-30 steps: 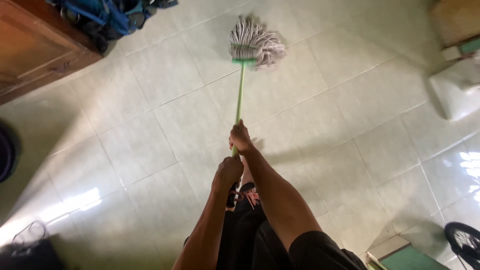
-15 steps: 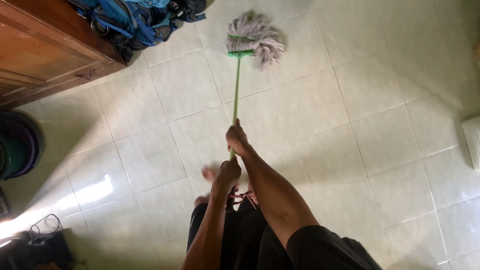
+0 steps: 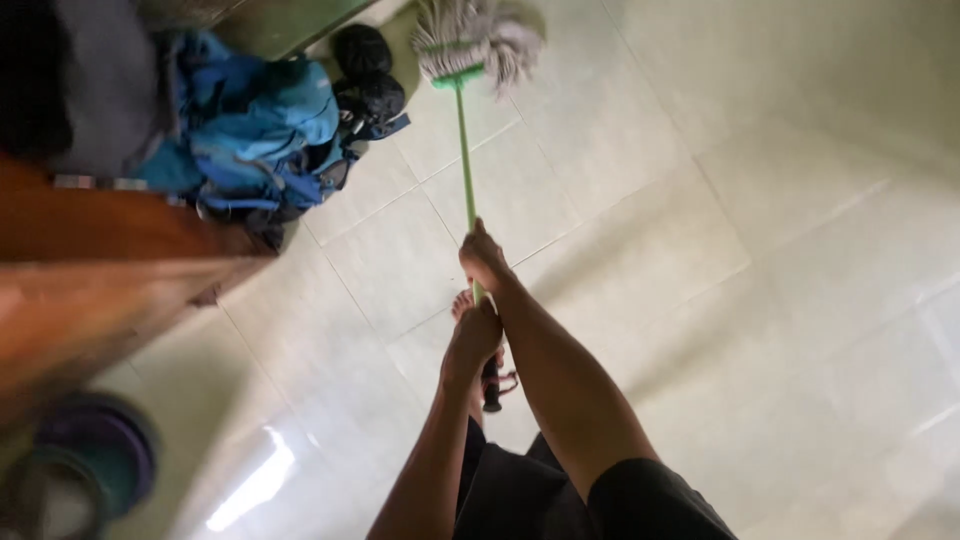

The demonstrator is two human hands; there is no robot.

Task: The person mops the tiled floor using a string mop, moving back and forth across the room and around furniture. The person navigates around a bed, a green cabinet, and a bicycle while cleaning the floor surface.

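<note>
A: Status on the hands?

B: Both on the mop handle [image 3: 464, 150]; right hand [image 3: 484, 262] sits higher on the green shaft, fingers wrapped tight round it; left hand [image 3: 474, 338] is just below, fingers curled shut round the lower shaft near the black end grip [image 3: 491, 385]; the two hands are close, almost touching.

A: Mop position?

B: Handle runs from the hands away toward the top of the view; string mop head [image 3: 478, 42] lies on the pale tiled floor [image 3: 760, 230], grey-white strands splayed out past a green clamp; it sits near the top edge, partly cut off.

A: What's around it?

B: Blue backpack [image 3: 250, 135] heaped on the floor left of the mop head, near it, not touching as far as I can tell; dark round bags [image 3: 365, 70] between backpack and mop head; brown wooden cabinet [image 3: 90, 280] at left, blurred; round purple and teal basins [image 3: 85, 460] at lower left, blurred too; a bare foot [image 3: 462, 302] shows just behind the left hand; dark shorts [image 3: 560, 495] at the bottom.
</note>
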